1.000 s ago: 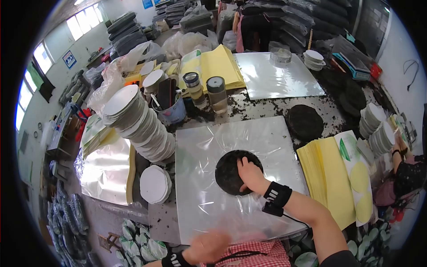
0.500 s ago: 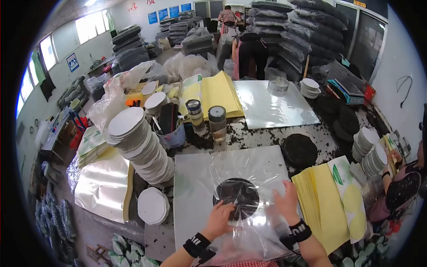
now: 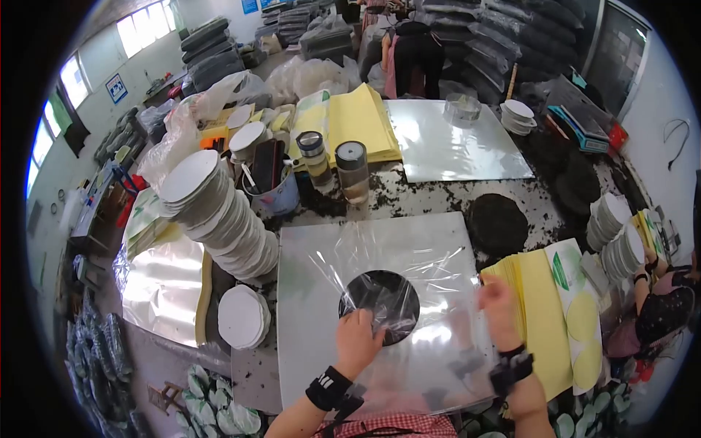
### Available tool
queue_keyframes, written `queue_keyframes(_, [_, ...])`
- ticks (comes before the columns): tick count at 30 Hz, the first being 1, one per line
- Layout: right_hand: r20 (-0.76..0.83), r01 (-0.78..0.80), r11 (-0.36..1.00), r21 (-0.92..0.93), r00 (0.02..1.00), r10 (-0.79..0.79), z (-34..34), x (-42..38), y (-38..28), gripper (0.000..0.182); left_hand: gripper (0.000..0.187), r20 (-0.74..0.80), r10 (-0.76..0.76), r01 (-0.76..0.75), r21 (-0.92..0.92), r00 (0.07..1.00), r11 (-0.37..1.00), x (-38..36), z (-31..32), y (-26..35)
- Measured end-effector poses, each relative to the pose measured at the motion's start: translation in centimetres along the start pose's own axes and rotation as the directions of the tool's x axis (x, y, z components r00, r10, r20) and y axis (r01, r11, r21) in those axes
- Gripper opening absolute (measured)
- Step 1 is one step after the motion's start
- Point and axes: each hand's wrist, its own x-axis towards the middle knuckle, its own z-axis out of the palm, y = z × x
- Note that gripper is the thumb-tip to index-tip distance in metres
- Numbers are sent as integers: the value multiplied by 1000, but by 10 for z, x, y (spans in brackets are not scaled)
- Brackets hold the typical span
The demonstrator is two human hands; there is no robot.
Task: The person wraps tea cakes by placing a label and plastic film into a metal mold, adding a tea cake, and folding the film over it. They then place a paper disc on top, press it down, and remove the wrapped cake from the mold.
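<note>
- A leaning stack of white paper discs (image 3: 219, 212) and a stack of yellow paper sheets (image 3: 544, 314) flank the clear plastic sheet (image 3: 380, 306).
- The round dark tea cake (image 3: 380, 305) lies under the film.
- Left hand (image 3: 358, 342) presses the cake's edge; right hand (image 3: 499, 310) grips the film's right side.

- A packing workshop or small warehouse, by the look of it a place where pressed tea cakes are wrapped.
- Dark stuffed sacks (image 3: 504, 29) are stacked high along the far wall, with more bundles (image 3: 212, 51) far left beside large factory windows (image 3: 142, 33).
- The desk (image 3: 423, 193) is strewn with dark loose crumbs.
- Work stock lies in bulk: a leaning stack of white paper discs (image 3: 219, 212), yellow wrapper sheets (image 3: 358, 117), clear film sheets (image 3: 453, 131), and a dark round cake (image 3: 498, 223).
- A scale (image 3: 580, 117) sits far right.
- Another person (image 3: 661, 306) works at the right edge.
</note>
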Motion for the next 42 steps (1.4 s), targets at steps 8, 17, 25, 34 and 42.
queue_keyframes(8, [314,172,982,-72,939,-142,88,-38,50,126,29,15,-12,12,-24,1000,1000,10,-1,7])
queue_keyframes(17, [424,715,584,-385,699,-576,164,-11,26,44,41,-122,-111,54,-394,986,918,2,-14,-37])
queue_keyframes(25, [615,774,518,-364,617,-490,160,-15,27,44,56,-48,146,-148,-562,988,814,44,-16,-16])
queue_keyframes(34, [343,516,854,65,792,-505,187,13,14,38,35,-64,78,-90,-224,995,970,40,-8,-3])
queue_keyframes(42, [568,601,645,-472,766,-299,158,-40,2,24,64,-11,258,-256,-166,966,952,29,0,-20])
